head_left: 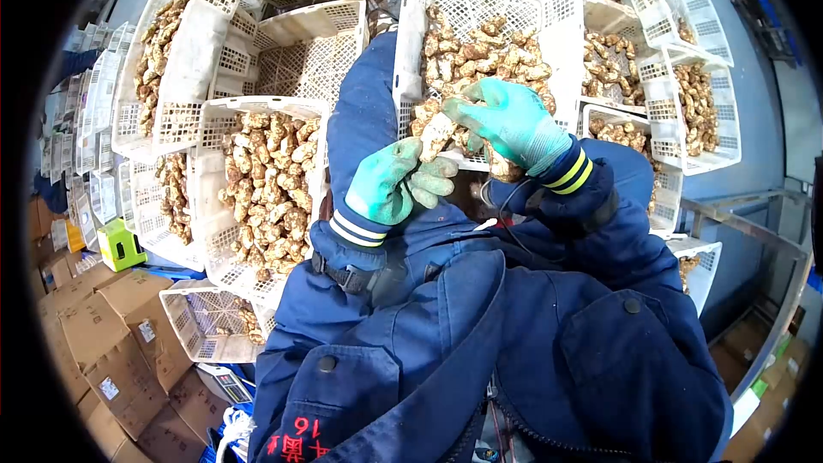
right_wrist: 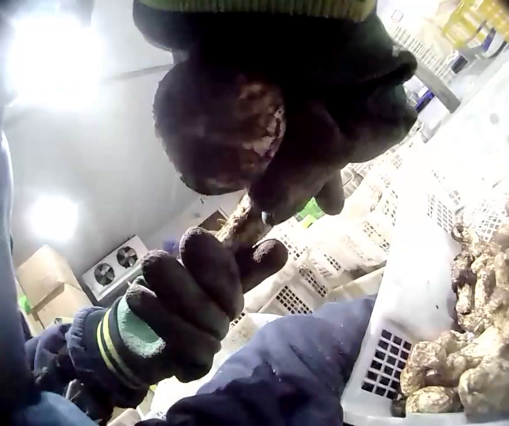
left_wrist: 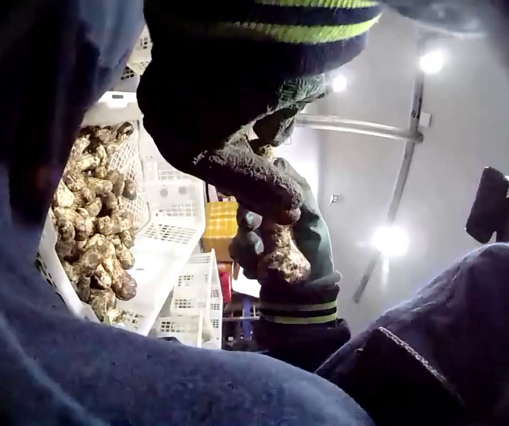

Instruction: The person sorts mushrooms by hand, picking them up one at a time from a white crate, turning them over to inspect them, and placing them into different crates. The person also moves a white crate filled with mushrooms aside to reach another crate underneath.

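A pale, soil-flecked mushroom (head_left: 438, 135) is between my two green-gloved hands, over the near edge of a white crate (head_left: 405, 43) of mushrooms. My left hand (head_left: 387, 182) pinches its lower end with bent fingers. At its upper end are the thumb and fingers of my right hand (head_left: 514, 124). A second mushroom (head_left: 504, 165) is held under the right palm; its round brown end (right_wrist: 219, 129) fills part of the right wrist view. In the left wrist view this mushroom (left_wrist: 283, 257) shows against the right glove.
At the left stands a full crate of mushrooms (head_left: 270, 193), with a nearly bare crate (head_left: 309, 64) behind it. More crates (head_left: 699, 111) are stacked at the right. Cardboard boxes (head_left: 129, 326) and a small scale (head_left: 227, 384) lie at the lower left. A metal rail (head_left: 754, 231) runs along the right.
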Tool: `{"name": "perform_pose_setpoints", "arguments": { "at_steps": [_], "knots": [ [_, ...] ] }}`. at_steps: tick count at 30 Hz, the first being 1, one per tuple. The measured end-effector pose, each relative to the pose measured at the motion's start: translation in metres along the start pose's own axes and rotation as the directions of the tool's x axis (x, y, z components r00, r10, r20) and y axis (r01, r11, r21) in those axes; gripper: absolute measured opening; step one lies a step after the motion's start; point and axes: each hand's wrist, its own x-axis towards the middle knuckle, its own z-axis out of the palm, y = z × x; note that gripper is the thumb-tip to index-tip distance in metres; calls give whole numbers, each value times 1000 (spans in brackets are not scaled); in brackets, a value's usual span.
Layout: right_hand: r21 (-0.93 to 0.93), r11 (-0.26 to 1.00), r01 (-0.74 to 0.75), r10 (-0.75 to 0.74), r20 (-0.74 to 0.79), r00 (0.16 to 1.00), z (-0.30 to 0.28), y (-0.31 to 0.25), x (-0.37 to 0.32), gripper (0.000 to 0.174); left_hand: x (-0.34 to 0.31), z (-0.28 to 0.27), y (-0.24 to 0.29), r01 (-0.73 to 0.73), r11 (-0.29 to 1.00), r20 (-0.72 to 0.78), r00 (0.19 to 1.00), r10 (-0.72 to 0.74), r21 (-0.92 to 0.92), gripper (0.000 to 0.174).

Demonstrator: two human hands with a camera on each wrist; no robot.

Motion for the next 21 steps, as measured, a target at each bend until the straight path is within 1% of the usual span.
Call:
{"name": "perform_pose_setpoints", "arguments": {
  "at_steps": [1, 4, 7, 10, 11, 12, 13, 15, 16, 17, 18, 19, 20, 21],
  "knots": [
    [-70, 995, 63, -66, -37, 997, 1, 1, 0, 47, 0, 2, 1, 11, 999, -4, 1000, -12, -47, 44],
    [-150, 989, 14, -16, -10, 1000, -2, -6, -2, 49, -1, 14, 6, 108, 994, -116, 987, -109, -16, 41],
    [-104, 995, 8, -6, 18, 1000, 0, -2, 1, 48, 1, 11, 4, 112, 981, -36, 992, -119, -159, 43],
    [-45, 984, 174, -172, 34, 984, 9, 2, 3, 49, 0, 28, 3, 31, 997, -96, 995, -24, 66, 47],
    [82, 979, 184, -192, 108, 975, 7, -2, 2, 44, -1, 29, 3, 50, 991, -162, 986, -29, 127, 49],
    [211, 974, 80, -122, 191, 974, 4, -8, 0, 40, 0, 26, 3, 17, 990, -130, 992, 1, 137, 49],
    [124, 939, 322, -339, 161, 927, 4, 2, 3, 40, 2, 20, 2, -16, 989, -98, 995, 31, 146, 50],
    [171, 871, 461, -484, 134, 865, 3, 13, 7, 39, 4, 11, 4, -91, 981, -36, 994, 99, 170, 51],
    [309, 877, 369, -422, 126, 898, 4, 13, 6, 37, 4, 15, 5, -133, 966, -58, 987, 150, 222, 51],
    [440, 857, 269, -358, 130, 925, 4, 13, 6, 36, 4, 21, 6, -174, 946, -77, 976, 202, 274, 51],
    [512, 827, 233, -358, 159, 920, 4, 18, 8, 37, 3, 26, 6, -210, 922, -95, 963, 253, 326, 51],
    [521, 826, 213, -346, 171, 922, 0, 13, 5, 37, 1, 29, 5, -186, 885, -228, 925, 304, 426, 50],
    [530, 826, 193, -334, 183, 925, -6, 9, 2, 37, 0, 32, 4, -212, 853, -251, 897, 364, 477, 49],
    [469, 779, 417, -517, 103, 850, -13, 25, 11, 38, 0, 36, 3, -235, 816, -271, 864, 424, 528, 49]
  ]
}}
